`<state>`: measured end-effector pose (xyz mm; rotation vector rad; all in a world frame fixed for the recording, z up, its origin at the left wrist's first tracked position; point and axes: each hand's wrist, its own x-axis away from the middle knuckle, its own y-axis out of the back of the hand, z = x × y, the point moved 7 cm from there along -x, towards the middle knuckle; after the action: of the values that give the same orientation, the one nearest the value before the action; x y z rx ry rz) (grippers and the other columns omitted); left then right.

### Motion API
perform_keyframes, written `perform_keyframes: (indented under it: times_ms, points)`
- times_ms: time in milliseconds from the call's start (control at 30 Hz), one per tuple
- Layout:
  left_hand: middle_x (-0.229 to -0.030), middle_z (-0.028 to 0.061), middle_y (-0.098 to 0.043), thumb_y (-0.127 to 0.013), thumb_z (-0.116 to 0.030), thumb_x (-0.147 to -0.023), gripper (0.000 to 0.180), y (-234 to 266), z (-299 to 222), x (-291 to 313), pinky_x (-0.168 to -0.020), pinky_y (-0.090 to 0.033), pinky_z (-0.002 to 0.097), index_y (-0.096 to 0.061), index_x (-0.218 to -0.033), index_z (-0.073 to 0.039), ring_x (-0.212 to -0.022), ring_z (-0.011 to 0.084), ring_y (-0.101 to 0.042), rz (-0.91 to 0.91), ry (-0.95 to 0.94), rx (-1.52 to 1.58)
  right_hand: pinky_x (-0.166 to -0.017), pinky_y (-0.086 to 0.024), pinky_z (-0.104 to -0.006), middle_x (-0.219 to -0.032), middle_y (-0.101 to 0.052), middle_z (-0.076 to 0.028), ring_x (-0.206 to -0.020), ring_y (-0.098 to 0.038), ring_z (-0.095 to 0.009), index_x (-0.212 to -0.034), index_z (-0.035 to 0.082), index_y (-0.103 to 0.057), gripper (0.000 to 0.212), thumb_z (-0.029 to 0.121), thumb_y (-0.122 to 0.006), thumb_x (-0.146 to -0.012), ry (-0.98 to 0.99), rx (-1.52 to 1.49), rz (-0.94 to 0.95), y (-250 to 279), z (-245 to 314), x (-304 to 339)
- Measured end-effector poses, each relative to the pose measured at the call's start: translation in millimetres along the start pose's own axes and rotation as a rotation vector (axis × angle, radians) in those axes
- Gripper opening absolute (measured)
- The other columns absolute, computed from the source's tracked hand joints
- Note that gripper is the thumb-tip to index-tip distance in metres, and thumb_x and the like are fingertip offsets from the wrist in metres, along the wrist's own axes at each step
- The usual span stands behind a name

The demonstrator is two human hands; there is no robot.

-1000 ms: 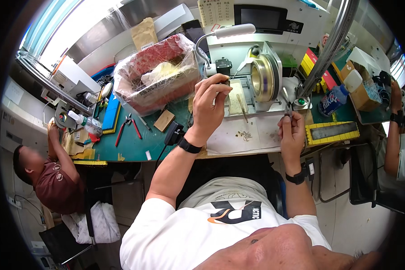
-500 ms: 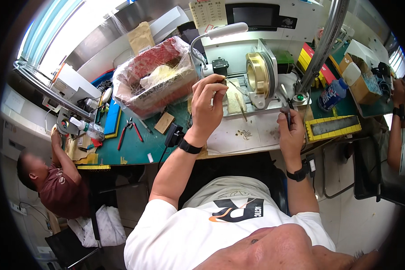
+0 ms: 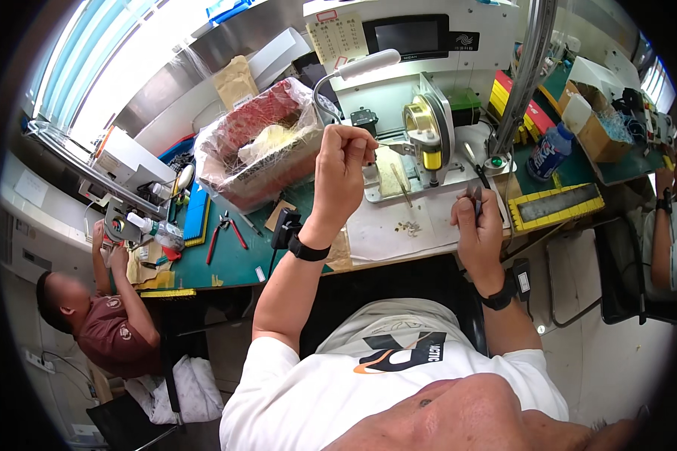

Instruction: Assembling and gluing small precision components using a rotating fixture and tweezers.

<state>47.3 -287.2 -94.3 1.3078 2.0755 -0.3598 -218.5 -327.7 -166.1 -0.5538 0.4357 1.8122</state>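
Note:
My left hand (image 3: pixel 344 167) is raised with the fingertips pinched together, just left of a bench machine's round brass-coloured ring (image 3: pixel 421 124). Whatever lies in that pinch is hidden or too small to make out. Lower on the right, my right hand (image 3: pixel 480 225) is closed around a small dark pointed hand tool (image 3: pixel 475 192), only partly visible, so its kind is unclear. Below the ring sits a small yellow cylinder (image 3: pixel 432 159). A thin stick (image 3: pixel 400 183) leans on a pale pad (image 3: pixel 387 167). Small loose bits (image 3: pixel 408 228) lie on the white sheet (image 3: pixel 376 234) between my hands.
A plastic-lined box (image 3: pixel 259 169) of tangled fibre stands to the left, with red-handled pliers (image 3: pixel 224 233) nearby. To the right are a blue bottle (image 3: pixel 551 152) and a yellow-edged block (image 3: pixel 557 209). A lamp (image 3: pixel 368 65) arches overhead. A person (image 3: pixel 101 319) works at far left.
My right hand has drawn down and slightly left with its tool. The ring assembly has turned, and the yellow cylinder now shows. My left hand stays pinched beside the machine. The view has shifted slightly.

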Motion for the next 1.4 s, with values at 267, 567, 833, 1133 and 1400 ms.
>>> perform_keyframes:
  times_ms: [267, 567, 833, 1133, 1400]
  points:
    - [-0.108, 0.0162, -0.064, -0.071, 0.006, -0.102, 0.014, 1.6, -32.2, -2.6, -0.087, -0.055, 0.0438, -0.068, -0.116, 0.002, -0.098, 0.0345, -0.066, 0.044, -0.264, -0.716, -0.074, -0.042, -0.0233, -0.095, -0.064, -0.002, -0.083, -0.055, -0.007, -0.117, 0.000, -0.071, 0.061, 0.053, -0.041, -0.125, -0.518, -0.415, 0.377, -66.9, 6.9, -0.4]
    - [-0.108, 0.0169, -0.063, -0.069, 0.008, -0.100, 0.010, 2.3, -30.3, -2.4, -0.092, -0.052, 0.0474, -0.066, -0.107, 0.001, -0.102, 0.0397, -0.063, 0.054, -0.282, -0.783, -0.054, -0.035, -0.0214, -0.086, -0.059, 0.001, -0.062, -0.043, -0.005, -0.120, 0.004, -0.063, 0.043, 0.043, -0.045, -0.126, -0.852, -0.886, 0.365, -113.1, -21.5, -12.5]
    - [-0.104, 0.0118, -0.063, -0.069, 0.000, -0.103, 0.007, -3.5, -3.5, 9.7, -0.095, -0.046, 0.0470, -0.065, -0.105, -0.005, -0.104, 0.0355, -0.060, -0.048, -0.275, -0.526, -0.051, -0.030, -0.0224, -0.077, -0.052, 0.005, -0.056, -0.038, -0.004, -0.114, 0.007, -0.060, 0.041, 0.043, -0.045, -0.126, -0.928, -1.000, 0.396, -130.0, -30.7, -24.2]
    - [-0.107, 0.0100, -0.065, -0.070, 0.000, -0.102, 0.009, -4.6, 6.1, 18.3, -0.095, -0.045, 0.0452, -0.068, -0.106, -0.007, -0.105, 0.0331, -0.060, -0.122, -0.306, -0.503, -0.051, -0.028, -0.0242, -0.073, -0.046, 0.006, -0.055, -0.034, -0.005, -0.109, 0.009, -0.060, 0.039, 0.040, -0.044, -0.126, -0.943, -1.028, 0.386, -138.5, -31.3, -31.5]
    - [-0.106, 0.0100, -0.066, -0.070, 0.001, -0.102, 0.009, -5.1, 5.4, 17.5, -0.095, -0.046, 0.0448, -0.067, -0.105, -0.006, -0.105, 0.0328, -0.061, -0.138, -0.323, -0.518, -0.050, -0.025, -0.0245, -0.073, -0.043, 0.008, -0.053, -0.030, -0.005, -0.106, 0.012, -0.059, 0.037, 0.040, -0.045, -0.125, -0.917, -1.043, 0.368, -145.4, -41.6, -35.4]
